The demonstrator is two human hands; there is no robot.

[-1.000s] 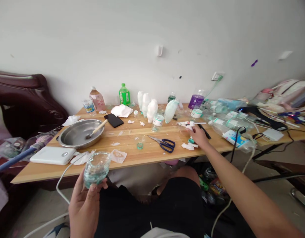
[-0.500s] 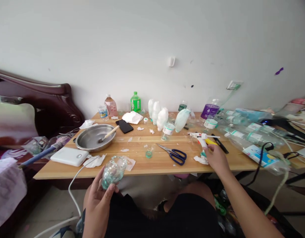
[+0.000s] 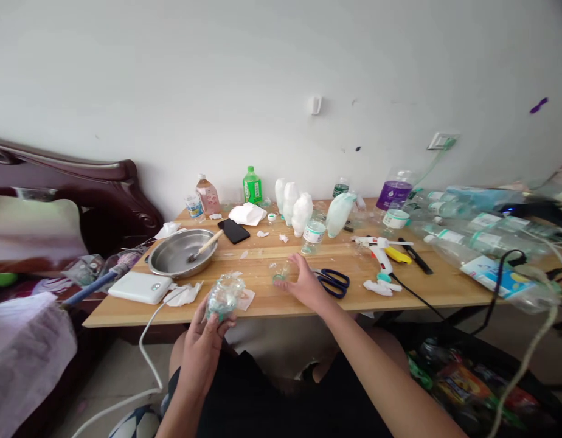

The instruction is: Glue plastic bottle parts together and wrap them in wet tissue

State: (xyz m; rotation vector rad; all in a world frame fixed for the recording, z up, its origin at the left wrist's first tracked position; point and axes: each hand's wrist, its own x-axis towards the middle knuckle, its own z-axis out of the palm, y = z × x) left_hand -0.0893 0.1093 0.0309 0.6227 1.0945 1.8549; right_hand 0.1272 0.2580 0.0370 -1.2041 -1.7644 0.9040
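Observation:
Clear crumpled plastic (image 3: 225, 294) with a greenish tint is held in my left hand (image 3: 207, 340), just off the table's front edge. My right hand (image 3: 306, 285) has its thumb and fingers apart around a small clear piece with a green ring (image 3: 280, 275) on the table; whether they touch it is unclear. Beside that hand lie dark-blue-handled scissors (image 3: 332, 282), their blades partly hidden by it. A white glue gun (image 3: 382, 258) rests farther right, near crumpled tissue (image 3: 380, 288).
A steel bowl (image 3: 174, 258) with a brush, a white power bank (image 3: 139, 287) and a phone (image 3: 234, 232) are on the left. White bottle shapes (image 3: 301, 214) stand mid-table. Several plastic bottles (image 3: 486, 240) and cables crowd the right.
My right hand has left the glue gun and moved left to the small green-ringed piece, opening its fingers. My left hand still holds the crumpled plastic. The view has shifted slightly.

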